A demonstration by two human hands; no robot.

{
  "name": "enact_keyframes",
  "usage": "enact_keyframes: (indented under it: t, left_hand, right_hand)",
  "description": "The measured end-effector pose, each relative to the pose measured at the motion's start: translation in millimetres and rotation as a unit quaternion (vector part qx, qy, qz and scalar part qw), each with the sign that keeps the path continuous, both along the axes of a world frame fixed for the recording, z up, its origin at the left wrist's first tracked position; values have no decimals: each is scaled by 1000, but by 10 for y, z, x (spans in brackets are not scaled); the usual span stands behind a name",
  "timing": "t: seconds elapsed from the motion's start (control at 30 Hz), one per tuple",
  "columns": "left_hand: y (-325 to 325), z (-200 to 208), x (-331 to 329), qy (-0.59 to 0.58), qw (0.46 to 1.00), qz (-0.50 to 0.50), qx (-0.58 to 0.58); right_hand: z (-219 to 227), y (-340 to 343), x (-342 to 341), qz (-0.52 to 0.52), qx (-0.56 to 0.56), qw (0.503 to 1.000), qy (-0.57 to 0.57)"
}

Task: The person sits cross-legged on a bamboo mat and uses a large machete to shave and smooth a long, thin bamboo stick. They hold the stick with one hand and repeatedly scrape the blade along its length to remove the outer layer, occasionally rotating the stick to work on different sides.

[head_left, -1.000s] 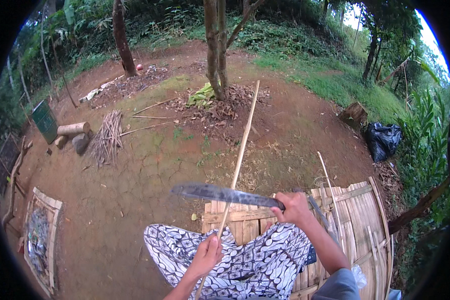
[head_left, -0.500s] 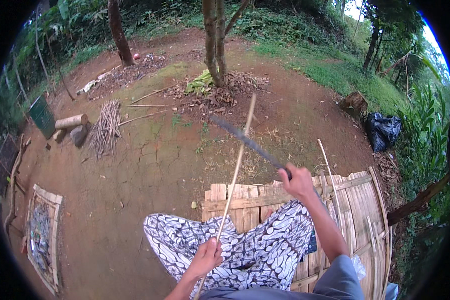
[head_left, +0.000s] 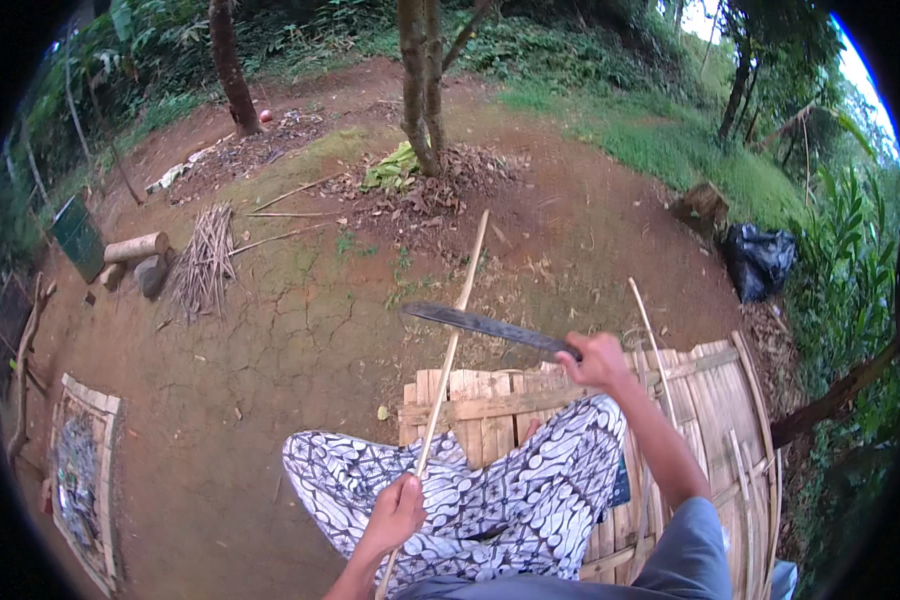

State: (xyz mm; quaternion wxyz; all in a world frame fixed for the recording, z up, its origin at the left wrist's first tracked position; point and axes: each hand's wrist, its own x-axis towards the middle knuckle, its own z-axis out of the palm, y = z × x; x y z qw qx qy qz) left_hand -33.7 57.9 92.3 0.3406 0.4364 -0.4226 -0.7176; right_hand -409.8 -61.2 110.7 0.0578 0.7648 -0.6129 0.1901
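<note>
Closed round the lower part of a long pale stick (head_left: 436, 410), my left hand (head_left: 397, 512) rests above my patterned trousers (head_left: 515, 500). The stick slants up and away, its far end over the bare ground. My right hand (head_left: 597, 361) grips the handle of a machete (head_left: 490, 328) with a long dark blade. The blade points left and crosses the stick above its middle, seemingly touching it. My fingers hide most of the handle.
A bamboo platform (head_left: 705, 395) lies under and right of me, with a thin upright stick (head_left: 653, 340) at its edge. Beyond are a tree (head_left: 420, 95), a bundle of sticks (head_left: 205, 260), a log (head_left: 136, 246), a black bag (head_left: 758, 262) and a framed bin (head_left: 112, 430) at left.
The machete blade has swung down to a flatter angle across the stick. The stick's far end has dropped slightly and shifted left, with my left hand moving a little left.
</note>
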Motion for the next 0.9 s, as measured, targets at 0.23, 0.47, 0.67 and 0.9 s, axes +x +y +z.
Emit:
enact_keyframes:
  t: [0.23, 0.47, 0.67, 0.9]
  left_hand:
    - [39, -49, -99, 60, 993, -12, 99]
    - [372, -105, 114, -171, 984, -48, -30]
    - [344, -90, 187, -76, 989, 65, -109]
    - [-187, 82, -6, -12, 998, 27, 50]
  right_hand:
    - [-71, 460, 862, 177, 67, 981, 34]
    - [289, -431, 40, -237, 87, 959, -129]
    - [-120, -393, -272, -236, 9, 944, -231]
    - [-216, -12, 102, -199, 15, 941, -273]
